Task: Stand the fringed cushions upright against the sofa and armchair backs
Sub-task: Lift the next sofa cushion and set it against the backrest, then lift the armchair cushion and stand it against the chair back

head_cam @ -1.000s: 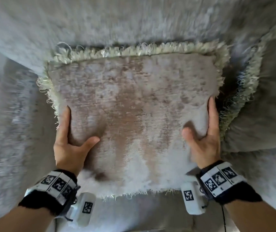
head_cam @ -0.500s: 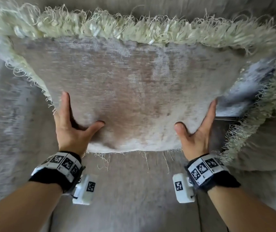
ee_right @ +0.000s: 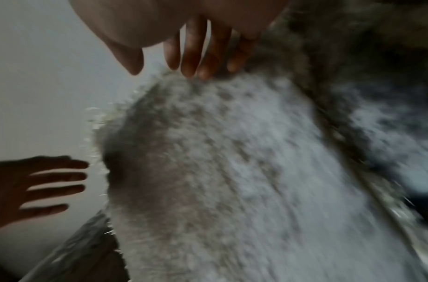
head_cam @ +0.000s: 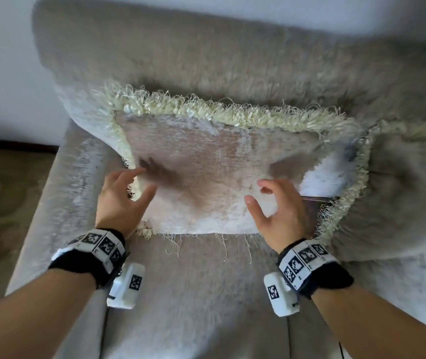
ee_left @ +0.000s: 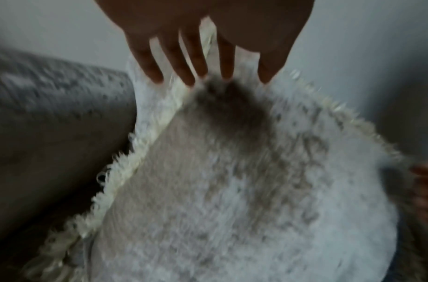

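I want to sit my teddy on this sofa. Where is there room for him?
The bare seat in front of the fringed cushion, between the two wrists, is free. So is the armrest on the left. The right is crowded: a second fringed cushion stands there, touching the first.

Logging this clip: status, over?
Left hand, right hand open, off the fringed cushion. Cushion leaning on sofa back. Second cushion alongside; nothing blocking.

Premises: a domestic living room. Evidence: a grey plush upholstered sofa [head_cam: 206, 60] set against a plain pale wall [head_cam: 2, 60], fringed cushions [head_cam: 206, 164] propped on its seat (a second at the right edge), and patterned carpet [head_cam: 5, 193] beyond the armrest.
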`<state>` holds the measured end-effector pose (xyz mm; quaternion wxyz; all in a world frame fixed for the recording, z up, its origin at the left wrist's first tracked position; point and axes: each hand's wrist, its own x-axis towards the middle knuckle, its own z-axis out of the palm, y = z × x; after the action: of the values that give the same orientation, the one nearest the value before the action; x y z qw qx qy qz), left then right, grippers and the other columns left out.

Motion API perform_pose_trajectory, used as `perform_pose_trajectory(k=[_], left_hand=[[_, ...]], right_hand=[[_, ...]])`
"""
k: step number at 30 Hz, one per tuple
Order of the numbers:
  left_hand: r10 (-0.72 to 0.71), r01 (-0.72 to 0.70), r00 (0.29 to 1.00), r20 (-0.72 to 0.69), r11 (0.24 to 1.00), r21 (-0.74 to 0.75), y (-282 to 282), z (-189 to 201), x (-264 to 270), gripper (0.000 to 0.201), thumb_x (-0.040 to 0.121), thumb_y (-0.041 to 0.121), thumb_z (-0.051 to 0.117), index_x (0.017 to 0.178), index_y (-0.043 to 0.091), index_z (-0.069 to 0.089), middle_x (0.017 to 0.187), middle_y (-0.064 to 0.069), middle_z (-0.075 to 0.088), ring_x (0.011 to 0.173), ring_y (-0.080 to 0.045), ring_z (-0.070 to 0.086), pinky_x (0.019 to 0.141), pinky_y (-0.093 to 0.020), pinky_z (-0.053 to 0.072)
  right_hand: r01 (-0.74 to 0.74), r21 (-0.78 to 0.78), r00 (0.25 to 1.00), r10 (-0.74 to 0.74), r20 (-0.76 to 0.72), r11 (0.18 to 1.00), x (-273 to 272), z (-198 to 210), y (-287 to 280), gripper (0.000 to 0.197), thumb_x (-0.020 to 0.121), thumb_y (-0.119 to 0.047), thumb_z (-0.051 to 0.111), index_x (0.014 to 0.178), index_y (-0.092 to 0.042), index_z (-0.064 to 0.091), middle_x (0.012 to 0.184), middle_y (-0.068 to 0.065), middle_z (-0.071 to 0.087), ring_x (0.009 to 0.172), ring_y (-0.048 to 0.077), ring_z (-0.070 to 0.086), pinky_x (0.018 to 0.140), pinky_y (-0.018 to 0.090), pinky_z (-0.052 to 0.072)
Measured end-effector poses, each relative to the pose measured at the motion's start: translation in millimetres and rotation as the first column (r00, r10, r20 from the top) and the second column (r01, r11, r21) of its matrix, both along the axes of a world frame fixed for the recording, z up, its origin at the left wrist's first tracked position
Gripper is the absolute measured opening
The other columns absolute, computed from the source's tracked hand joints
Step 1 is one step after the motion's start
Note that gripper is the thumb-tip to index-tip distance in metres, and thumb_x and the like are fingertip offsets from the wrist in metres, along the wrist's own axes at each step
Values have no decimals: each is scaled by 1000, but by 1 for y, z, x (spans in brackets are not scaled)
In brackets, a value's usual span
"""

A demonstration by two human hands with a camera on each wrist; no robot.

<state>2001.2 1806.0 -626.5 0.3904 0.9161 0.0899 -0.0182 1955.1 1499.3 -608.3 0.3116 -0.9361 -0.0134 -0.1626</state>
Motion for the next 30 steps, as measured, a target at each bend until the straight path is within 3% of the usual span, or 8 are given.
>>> perform_pose_trajectory(k=[3, 6, 10, 13, 17, 21, 25, 30], left_hand=[[-131, 124, 977, -166, 991, -53, 20, 54, -6, 43, 84, 47, 72, 123, 29, 65, 124, 0, 66, 108, -17, 65, 97, -38, 51], [-213, 223, 933, -290, 975, 1, 48, 113, -25, 51, 83, 55, 68, 128, 31, 61, 115, 6, 68, 103, -13, 65, 101, -40, 49], [-119, 187, 939, -322, 964, 188, 95, 192, -64, 46, 87, 50, 67, 130, 36, 58, 110, 12, 67, 103, -13, 65, 102, -40, 49], [17, 65, 960, -280, 957, 281, 129, 247, -113, 46, 85, 54, 65, 128, 39, 58, 105, 15, 65, 105, -15, 66, 99, -40, 50], [174, -57, 955, -240, 902, 427, 157, 313, -203, 49, 89, 54, 60, 134, 37, 54, 114, 11, 66, 106, -17, 64, 95, -41, 52], [288, -92, 914, -286, 833, 545, 174, 357, -306, 49, 89, 57, 56, 135, 41, 50, 115, 13, 66, 104, -17, 65, 88, -43, 56], [398, -155, 872, -286, 778, 609, 185, 381, -409, 48, 92, 55, 54, 137, 40, 49, 116, 10, 65, 104, -19, 63, 88, -40, 55], [538, -262, 791, -292, 729, 633, 214, 387, -541, 51, 90, 58, 55, 137, 40, 49, 114, 8, 65, 101, -21, 64, 83, -42, 56]], right_hand=[[-216, -97, 957, 191, -217, 972, 16, 59, 33, 43, 90, -50, 61, 115, -15, 64, 94, -6, 62, 88, 19, 62, 84, 47, 51], [-444, -207, 819, 301, -489, 872, 33, 119, 70, 52, 93, -55, 56, 131, -19, 55, 104, -6, 60, 95, 17, 61, 90, 46, 52], [-678, -289, 681, 430, -592, 676, 39, 186, 126, 59, 95, -56, 54, 140, -20, 49, 130, 2, 62, 113, 24, 61, 95, 41, 50], [-775, -360, 622, 522, -584, 520, 32, 227, 170, 54, 92, -57, 55, 133, -21, 53, 134, 4, 62, 117, 28, 60, 95, 42, 50], [-846, -421, 525, 640, -561, 326, -2, 283, 234, 56, 89, -52, 57, 139, -28, 49, 129, 6, 64, 114, 31, 61, 94, 42, 50], [-883, -460, 379, 724, -576, 96, -62, 328, 304, 58, 89, -55, 58, 140, -30, 48, 125, 2, 63, 108, 27, 62, 93, 42, 51], [-862, -493, 203, 809, -551, -120, -145, 359, 376, 56, 91, -54, 57, 140, -27, 48, 122, -2, 63, 108, 23, 61, 86, 36, 50], [-752, -556, 27, 827, -562, -353, -260, 381, 460, 57, 89, -58, 55, 138, -32, 48, 119, -2, 64, 104, 24, 63, 88, 44, 55]])
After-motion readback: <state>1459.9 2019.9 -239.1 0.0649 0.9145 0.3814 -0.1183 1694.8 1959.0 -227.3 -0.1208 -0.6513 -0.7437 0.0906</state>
